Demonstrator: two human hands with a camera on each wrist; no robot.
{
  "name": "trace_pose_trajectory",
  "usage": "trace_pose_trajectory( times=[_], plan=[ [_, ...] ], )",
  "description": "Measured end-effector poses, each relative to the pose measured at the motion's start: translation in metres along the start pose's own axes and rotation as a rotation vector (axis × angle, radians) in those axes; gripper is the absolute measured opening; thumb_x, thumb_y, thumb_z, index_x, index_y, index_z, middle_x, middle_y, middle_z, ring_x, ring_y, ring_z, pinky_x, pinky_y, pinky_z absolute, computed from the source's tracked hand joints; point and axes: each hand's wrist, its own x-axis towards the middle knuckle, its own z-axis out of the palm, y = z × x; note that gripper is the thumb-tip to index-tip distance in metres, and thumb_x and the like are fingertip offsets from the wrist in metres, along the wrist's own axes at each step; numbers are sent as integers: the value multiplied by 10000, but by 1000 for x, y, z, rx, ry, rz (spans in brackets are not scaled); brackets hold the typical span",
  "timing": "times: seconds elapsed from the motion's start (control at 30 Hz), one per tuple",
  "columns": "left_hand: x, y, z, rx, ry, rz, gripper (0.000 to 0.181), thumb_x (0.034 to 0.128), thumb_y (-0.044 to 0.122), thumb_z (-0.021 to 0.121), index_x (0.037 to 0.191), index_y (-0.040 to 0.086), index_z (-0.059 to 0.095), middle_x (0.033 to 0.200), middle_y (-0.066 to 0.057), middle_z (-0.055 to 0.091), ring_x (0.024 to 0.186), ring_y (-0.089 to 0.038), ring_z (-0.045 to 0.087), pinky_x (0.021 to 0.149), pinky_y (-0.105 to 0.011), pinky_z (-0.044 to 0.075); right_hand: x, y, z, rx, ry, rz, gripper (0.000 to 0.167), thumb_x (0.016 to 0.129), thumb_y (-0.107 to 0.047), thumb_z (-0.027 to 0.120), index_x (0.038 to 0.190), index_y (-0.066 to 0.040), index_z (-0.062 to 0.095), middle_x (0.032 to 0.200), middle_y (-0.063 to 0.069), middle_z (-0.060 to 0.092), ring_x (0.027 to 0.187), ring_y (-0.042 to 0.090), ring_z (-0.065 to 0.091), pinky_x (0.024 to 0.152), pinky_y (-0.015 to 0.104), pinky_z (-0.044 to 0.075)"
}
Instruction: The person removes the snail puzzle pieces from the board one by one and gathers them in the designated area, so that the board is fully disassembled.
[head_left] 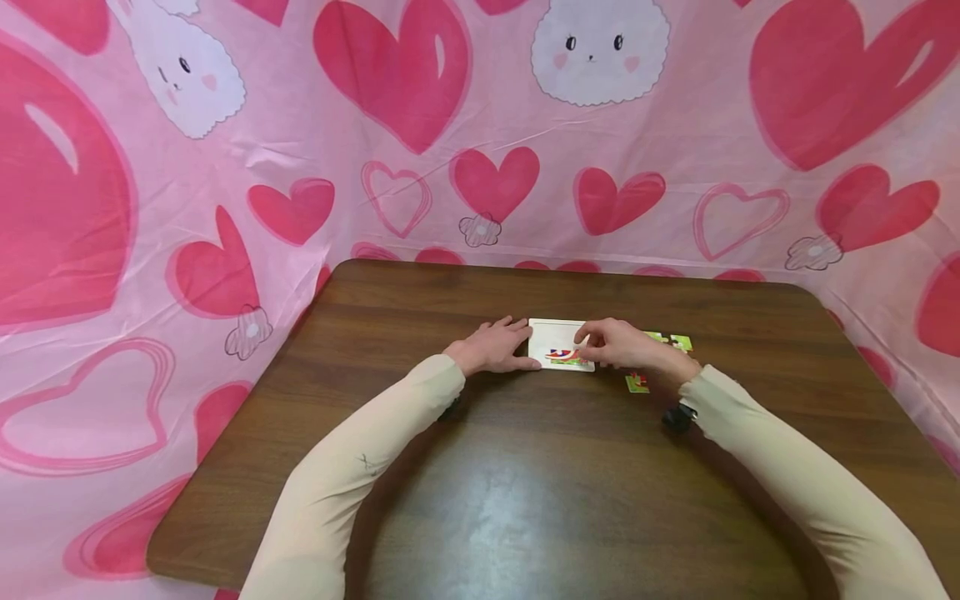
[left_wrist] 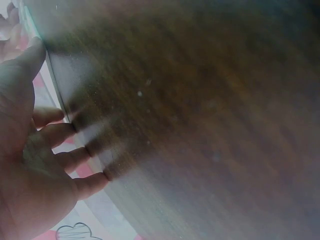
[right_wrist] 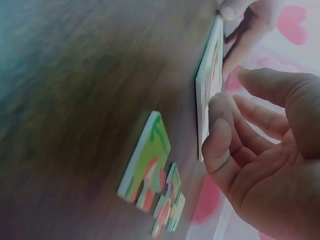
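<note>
A thin white puzzle tray (head_left: 543, 342) lies on the wooden table, with joined colourful puzzle pieces (head_left: 564, 357) along its near side. My left hand (head_left: 495, 346) is spread flat on the table, touching the tray's left edge with thumb and fingertips. Over the tray's right part is my right hand (head_left: 617, 343), fingers loosely bent. In the right wrist view, the right hand's thumb stands apart from its fingers, and no piece shows between them. Just right of the tray, a loose green and red puzzle piece (head_left: 637, 383) lies near that wrist.
More loose green puzzle pieces (head_left: 681, 343) lie beyond the right wrist, partly hidden by it. The brown table (head_left: 510, 483) extends around the tray. A pink cloth (head_left: 517, 125) with hearts hangs behind the table's far edge and along its sides.
</note>
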Motion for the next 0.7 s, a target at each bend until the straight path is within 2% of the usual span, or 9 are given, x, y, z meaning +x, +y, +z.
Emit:
trace_pose_trajectory(
  times=[0.37,0.7],
  plan=[
    [2,-2,1,-1,-3,-3,829,908,670,505,1545,173,319,1641,-50,235,1517,-332,192,1185,-580,227,16,-8,8,-62,-21,-36,282,893,-226,711,1118,-67,651,794,24,639,573,124,533,538,277,459],
    [2,-2,1,6,-2,-2,834,903,677,507,1541,173,325,1639,-54,241,1515,-337,197,1181,-582,233,19,-13,12,-121,-43,-17,232,864,-226,743,1040,-100,659,760,8,613,583,121,521,564,270,429]
  ],
)
